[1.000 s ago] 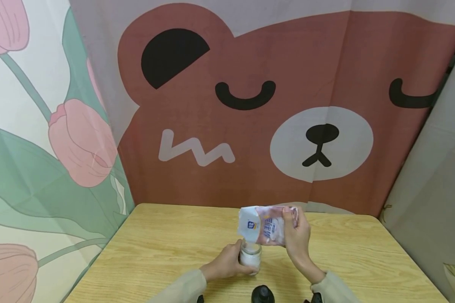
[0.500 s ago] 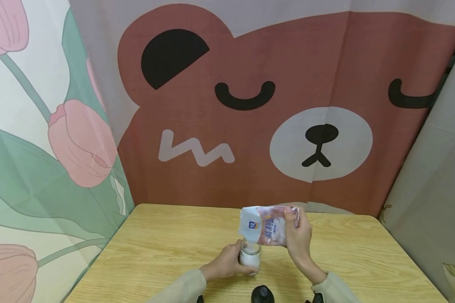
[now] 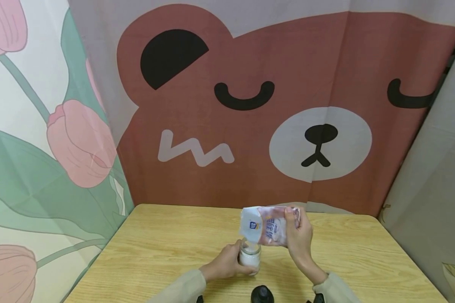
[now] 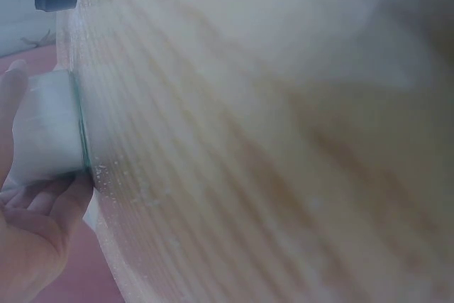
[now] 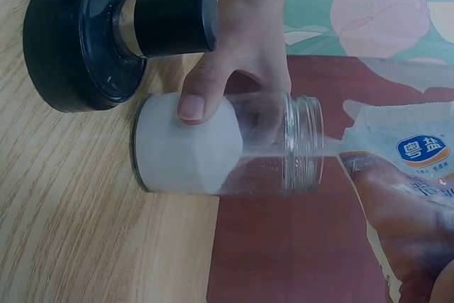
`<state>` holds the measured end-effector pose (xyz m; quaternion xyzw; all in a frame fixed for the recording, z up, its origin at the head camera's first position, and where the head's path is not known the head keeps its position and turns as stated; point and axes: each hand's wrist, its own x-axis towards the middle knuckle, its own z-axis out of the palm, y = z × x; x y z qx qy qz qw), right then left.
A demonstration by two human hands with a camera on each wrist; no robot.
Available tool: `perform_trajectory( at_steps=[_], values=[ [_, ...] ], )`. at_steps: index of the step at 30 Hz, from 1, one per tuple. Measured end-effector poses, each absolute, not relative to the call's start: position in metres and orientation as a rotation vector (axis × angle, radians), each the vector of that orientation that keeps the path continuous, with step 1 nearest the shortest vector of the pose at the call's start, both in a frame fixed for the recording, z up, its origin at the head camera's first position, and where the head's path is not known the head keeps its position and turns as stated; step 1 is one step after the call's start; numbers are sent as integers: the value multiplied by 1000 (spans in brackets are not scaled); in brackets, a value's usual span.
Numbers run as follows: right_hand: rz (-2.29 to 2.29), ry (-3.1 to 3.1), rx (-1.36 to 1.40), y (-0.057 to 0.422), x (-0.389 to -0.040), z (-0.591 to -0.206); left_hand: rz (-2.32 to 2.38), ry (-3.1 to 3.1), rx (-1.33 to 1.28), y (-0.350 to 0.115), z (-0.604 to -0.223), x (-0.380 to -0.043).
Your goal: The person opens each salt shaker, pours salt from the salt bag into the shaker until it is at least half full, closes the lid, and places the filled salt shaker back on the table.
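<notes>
My left hand [image 3: 227, 261] grips a clear glass jar [image 5: 266, 168], thumb on one side, with the jar upright on the wooden table. White salt [image 5: 184, 150] fills more than half of it, sloping at the top. My right hand [image 3: 300, 240] holds a pink and white salt bag [image 3: 267, 227] sideways, its opened corner just over the jar's mouth. A thin stream of salt [image 5: 331, 147] runs from the bag into the jar in the right wrist view. From the left wrist, the jar [image 4: 50, 125] shows with fingers around its base.
A black bottle or lid-like piece with a knob [image 3: 262, 293] stands on the table [image 3: 167, 248] in front of the jar, near the person. Fine white grains [image 4: 135, 182] lie scattered by the jar's base. A bear-print curtain [image 3: 197, 185] hangs behind the table.
The salt bag and my right hand have shifted very slightly to the right. My left hand and the jar stay in place.
</notes>
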<state>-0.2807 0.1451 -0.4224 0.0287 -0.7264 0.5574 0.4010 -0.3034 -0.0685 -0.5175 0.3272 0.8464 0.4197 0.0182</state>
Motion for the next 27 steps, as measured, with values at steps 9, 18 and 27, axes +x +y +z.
perform_trajectory(
  at_steps=[9,18,27],
  values=[
    [1399,-1836,72,149,-283,-424,1310,2596,998,-69,-517,-303],
    [1423,-1823,81,146,-281,-425,1315,2598,1013,-68,-517,-303],
    [1410,-1813,121,143,-279,-426,1335,2587,1016,-69,-515,-302]
  ],
)
